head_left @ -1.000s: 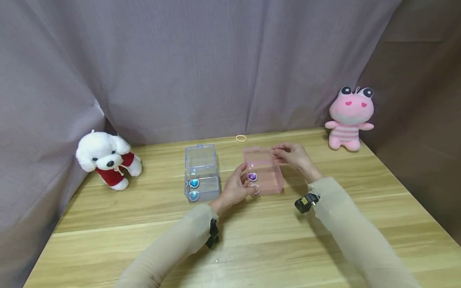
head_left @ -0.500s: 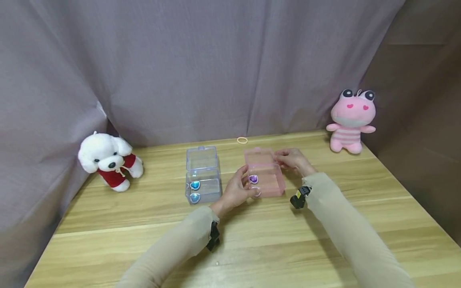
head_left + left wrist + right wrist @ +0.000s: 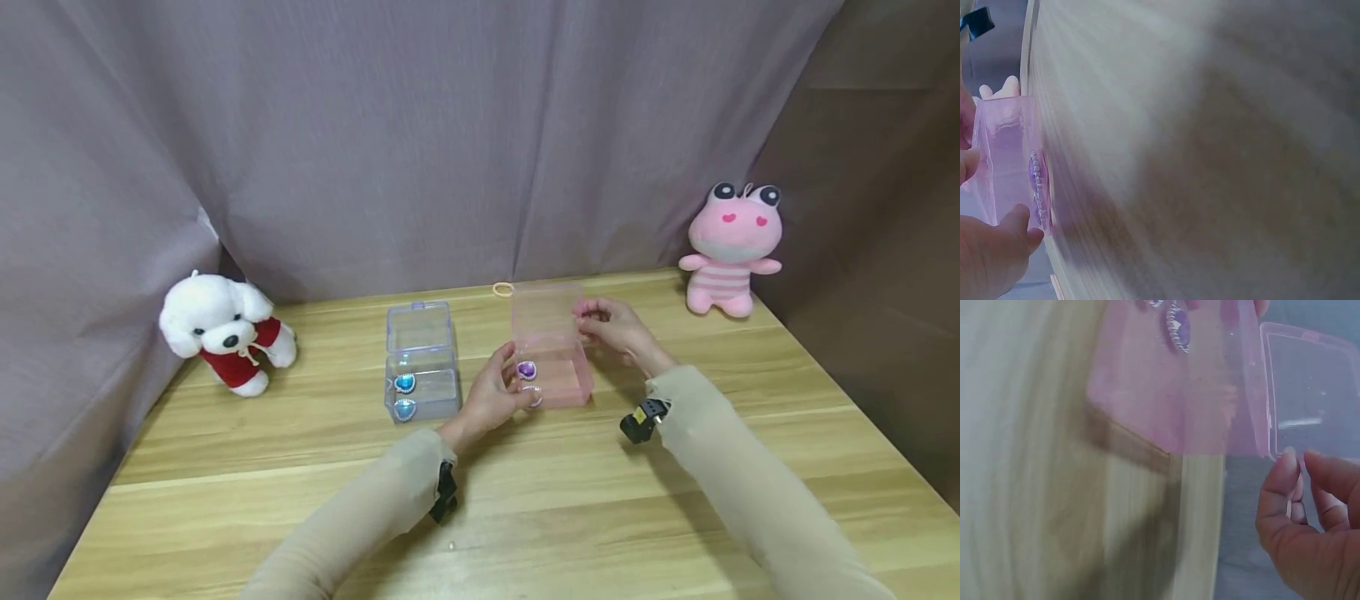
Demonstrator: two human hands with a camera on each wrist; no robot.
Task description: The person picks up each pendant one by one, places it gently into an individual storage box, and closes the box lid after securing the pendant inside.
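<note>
A see-through pink box [image 3: 558,383] lies on the table with its lid [image 3: 546,312] raised at the back. Inside it, at the left, are a purple heart-shaped gem [image 3: 527,370] with a beaded edge and a second beaded piece [image 3: 533,397] partly behind my thumb. My left hand [image 3: 491,396] grips the box's left side, thumb at the front. At the lid's right edge, my right hand [image 3: 618,333] pinches with thumb and forefinger; the right wrist view shows the lid's corner [image 3: 1279,447] at those fingertips. The left wrist view shows the box wall [image 3: 1007,150] near my thumb.
Left of the pink box stands a clear bluish box [image 3: 435,407], lid open, with two blue beaded gems [image 3: 405,383] inside. A small pale ring [image 3: 502,290] lies behind. A white plush dog [image 3: 225,333] sits left, a pink plush frog [image 3: 727,242] right, before a grey curtain [image 3: 360,150].
The pink lid's far edge has risen in the head view. My right hand has moved slightly with it, while my left hand keeps its grip on the box.
</note>
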